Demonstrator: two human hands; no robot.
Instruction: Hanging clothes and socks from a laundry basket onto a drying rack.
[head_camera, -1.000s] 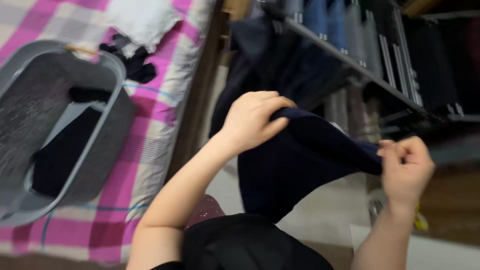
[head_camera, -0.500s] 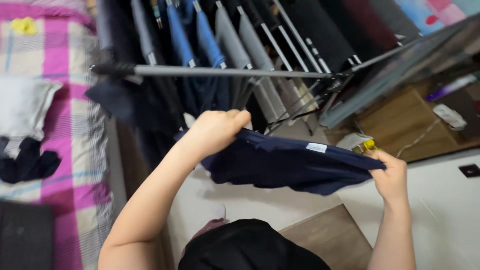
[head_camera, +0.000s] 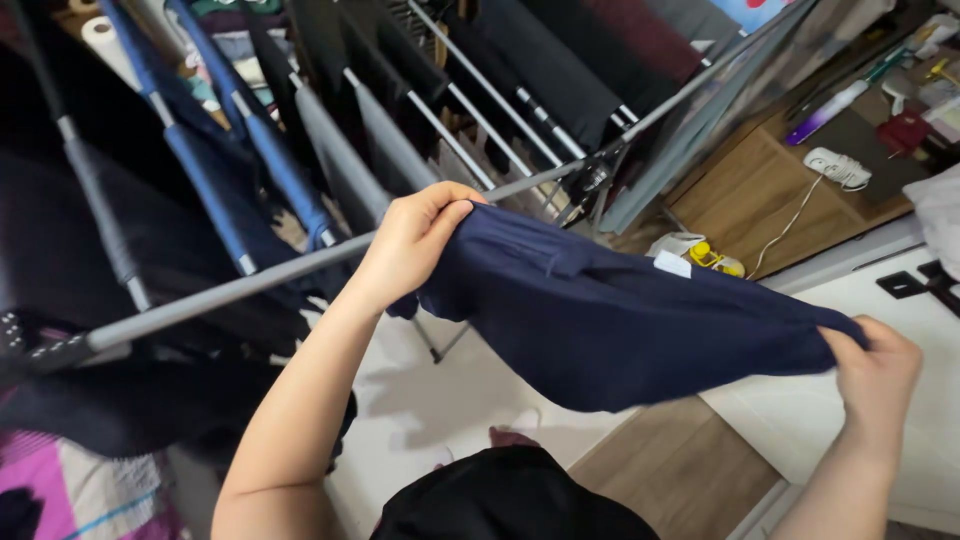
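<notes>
A: Where is the navy garment?

B: Stretched in the air just in front of the drying rack, below its grey front rail.

A: And the hands?

B: Well apart. The left hand pinches one end right beside the rail; the right hand is clamped on the other end, farther from the rack, over the white floor.

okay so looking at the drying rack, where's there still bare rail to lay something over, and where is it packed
Bare white rails run mid-rack, between the grey garments and the black ones. The left side is crowded with blue garments. Both hands hold the navy garment before the front rail.
</notes>
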